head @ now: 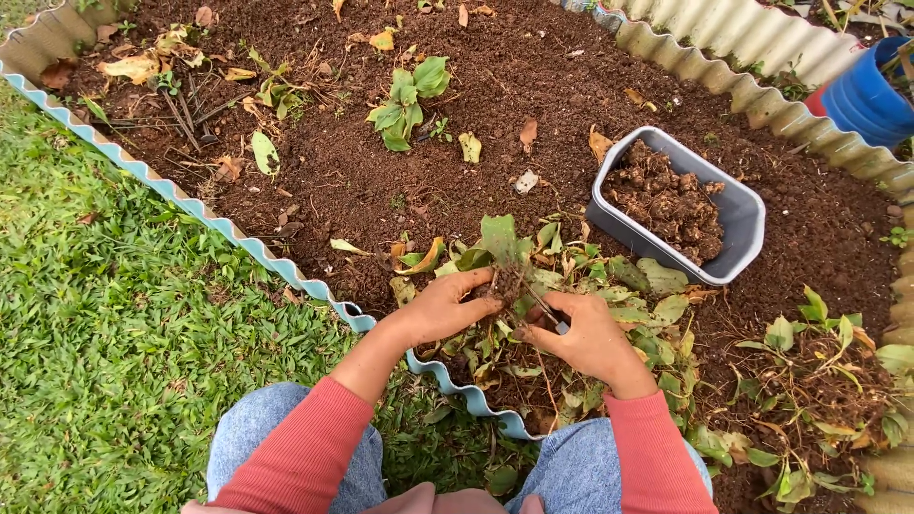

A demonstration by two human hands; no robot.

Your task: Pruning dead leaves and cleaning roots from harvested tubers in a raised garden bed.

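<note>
My left hand (446, 306) grips a clump of roots and soil (507, 282) with green leaves at its top, held over the garden bed. My right hand (583, 335) is closed on a small metal tool (550, 314) whose tip touches the same clump. Both hands sit above a heap of pulled leafy plants (609, 295) at the bed's near edge. My sleeves are red and my knees in blue jeans show at the bottom.
A grey rectangular tub (735, 211) holding brown lumpy roots lies on the soil to the right. A small green plant (407, 103) grows further back. A wavy metal edging (219, 225) separates soil from grass (114, 333). A blue container (871, 90) stands at top right.
</note>
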